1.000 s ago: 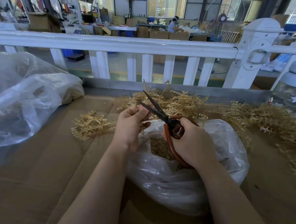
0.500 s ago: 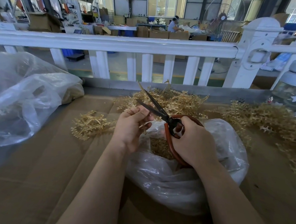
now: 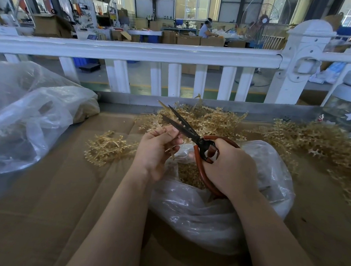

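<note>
Opened scissors (image 3: 184, 127) wider than a second ago, tips raised a touch. Probably resetting for the next snip.

Pinching a tan sprig (image 3: 171, 152) in curled left hand (image 3: 157, 150), just beside the lower blade. Gripping the red handles in right hand (image 3: 229, 168), fingers wrapped round, above the open bag (image 3: 207, 216).

Counted:
- two clear bags, incl. left bag (image 3: 29, 115)
- one scissors
- three loose piles: left pile (image 3: 106, 147), centre pile (image 3: 210, 118), right pile (image 3: 312, 140)

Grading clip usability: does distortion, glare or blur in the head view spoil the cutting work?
Head view: wide-angle lens bows the white fence rail; rear windows wash out; mild sheen on the clear plastic bag; black-bladed red-handled scissors, beige plastic sprig, left hand and right hand are sharp.
</note>
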### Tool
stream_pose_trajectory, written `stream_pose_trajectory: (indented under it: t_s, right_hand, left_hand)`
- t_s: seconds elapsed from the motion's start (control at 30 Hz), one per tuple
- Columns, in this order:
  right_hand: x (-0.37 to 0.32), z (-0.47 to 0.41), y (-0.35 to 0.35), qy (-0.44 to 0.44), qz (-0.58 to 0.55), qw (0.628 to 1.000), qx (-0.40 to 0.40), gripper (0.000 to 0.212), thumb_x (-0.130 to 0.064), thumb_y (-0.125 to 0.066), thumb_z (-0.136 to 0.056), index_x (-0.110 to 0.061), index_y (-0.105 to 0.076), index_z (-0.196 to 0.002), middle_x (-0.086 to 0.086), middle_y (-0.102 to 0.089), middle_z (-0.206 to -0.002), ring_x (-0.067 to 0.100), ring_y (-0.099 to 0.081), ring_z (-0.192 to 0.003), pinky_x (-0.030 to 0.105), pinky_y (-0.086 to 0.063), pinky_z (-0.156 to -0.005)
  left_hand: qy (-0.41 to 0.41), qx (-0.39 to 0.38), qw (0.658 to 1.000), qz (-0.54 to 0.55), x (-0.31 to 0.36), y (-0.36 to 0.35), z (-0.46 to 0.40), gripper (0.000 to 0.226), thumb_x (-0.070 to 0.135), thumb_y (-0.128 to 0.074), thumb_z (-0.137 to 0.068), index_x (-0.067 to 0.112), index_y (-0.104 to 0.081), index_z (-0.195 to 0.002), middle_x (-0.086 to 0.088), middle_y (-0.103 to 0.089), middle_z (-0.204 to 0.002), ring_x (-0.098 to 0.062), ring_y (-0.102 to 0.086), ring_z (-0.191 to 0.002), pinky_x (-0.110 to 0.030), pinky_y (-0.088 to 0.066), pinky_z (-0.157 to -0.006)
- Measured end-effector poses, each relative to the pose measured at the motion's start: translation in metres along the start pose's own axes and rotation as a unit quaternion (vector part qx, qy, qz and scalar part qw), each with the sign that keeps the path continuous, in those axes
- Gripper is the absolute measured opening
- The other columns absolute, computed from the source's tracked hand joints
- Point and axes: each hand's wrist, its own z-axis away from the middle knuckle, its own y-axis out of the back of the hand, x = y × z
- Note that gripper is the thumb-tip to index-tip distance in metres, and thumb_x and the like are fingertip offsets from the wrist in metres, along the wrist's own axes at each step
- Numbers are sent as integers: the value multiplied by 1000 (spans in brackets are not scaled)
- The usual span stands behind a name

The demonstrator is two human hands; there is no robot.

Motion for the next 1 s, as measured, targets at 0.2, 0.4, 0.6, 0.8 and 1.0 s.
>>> stream_pose_trajectory:
  t_s: [0.2,0.4,0.6,0.8,1.0]
  right_hand:
    - [-2,0,2,11,4,1000,9,53,-76,-55,-79,-30,-36,-62,-20,-35,-50,-3,-35,-46,17,-26,-45]
    - [-3,0,3,22,21,999,33,51,-76,-59,-81,-29,-44,-68,-22,-32,-52,-8,-31,-48,15,-21,-43]
    - [-2,0,3,14,16,1000,19,56,-82,-49,-78,-27,-44,-66,-18,-39,-51,-4,-37,-48,17,-24,-43]
    - [-1,-1,2,9,1,1000,3,60,-86,-44,-74,-27,-40,-63,-17,-41,-52,-2,-40,-49,21,-34,-46]
    - [1,-1,0,12,-6,1000,2,63,-85,-45,-74,-24,-49,-66,-17,-47,-55,3,-47,-53,24,-43,-50]
  left_hand:
    - [-10,0,1000,3,1,-1,2,32,5,-61,-92,17,-73,-64,3,-69,-67,-6,-61,-58,-18,-50,-58]
    - [-29,9,999,-23,1,-2,1,42,2,-60,-92,20,-73,-56,3,-66,-63,-6,-59,-56,-19,-48,-59]
    - [-56,-8,997,-44,-1,-2,0,32,-1,-59,-91,15,-68,-65,1,-63,-61,-7,-56,-56,-18,-48,-58]
    - [-82,-17,995,-44,-2,-3,0,33,0,-60,-91,21,-69,-67,0,-65,-63,-9,-57,-55,-16,-45,-50]
    - [-123,3,990,-64,-2,-3,1,23,4,-62,-92,17,-67,-74,-2,-69,-69,-9,-58,-58,-18,-49,-58]
